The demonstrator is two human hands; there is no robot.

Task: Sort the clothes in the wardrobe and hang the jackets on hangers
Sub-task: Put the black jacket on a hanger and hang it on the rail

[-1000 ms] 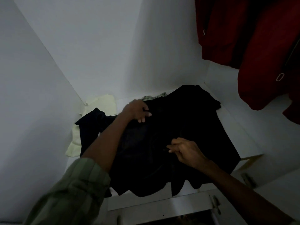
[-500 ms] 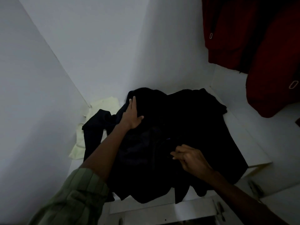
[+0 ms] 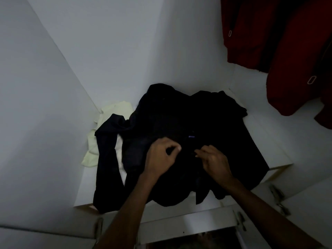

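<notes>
The left hand (image 3: 159,155) has come back from the black jacket (image 3: 188,123)'s far edge to mid-shelf, fingers curled pinching fabric beside the right hand (image 3: 213,160), likewise pinching.

You're looking down at a white wardrobe shelf (image 3: 265,141) holding 2 garments: a black jacket (image 3: 179,119) spread across most of it (hem and 1 sleeve drooping over the front edge) and a pale yellow cloth (image 3: 118,109) partly under it at the left corner.

Home wardrobe interior: white shelf (image 3: 258,133), hanging red jackets (image 3: 287,51), heaped clothes (image 3: 179,123).
</notes>
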